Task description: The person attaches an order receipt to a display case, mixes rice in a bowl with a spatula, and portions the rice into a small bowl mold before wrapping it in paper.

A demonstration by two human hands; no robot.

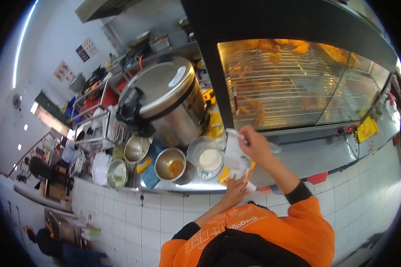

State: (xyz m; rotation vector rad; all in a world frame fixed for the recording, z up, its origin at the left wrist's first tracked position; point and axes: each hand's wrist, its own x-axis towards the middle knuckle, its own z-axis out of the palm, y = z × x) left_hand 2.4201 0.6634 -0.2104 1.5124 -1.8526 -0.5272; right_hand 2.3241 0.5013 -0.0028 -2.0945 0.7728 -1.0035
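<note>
A white paper bag or wrapper (233, 149) stretches upright between my two hands over the counter edge. My right hand (256, 144) pinches its upper end, fingers closed. Lower down, my left hand (234, 193) grips the bottom end. Yellow-and-orange printed packaging (224, 177) lies beside and partly behind the wrapper. Left of the wrapper is a clear plastic container (197, 151) with a white bowl of pale contents (210, 159). A steel bowl with brown powdery contents (170, 164) is farther left.
A large steel rice cooker (165, 107) stands behind the bowls. To the right, a lit glass display case (294, 84) holds fried pieces on racks. More steel bowls (137, 149) line the counter's left end. At lower left, a person (49, 242) in dark clothes is in the background.
</note>
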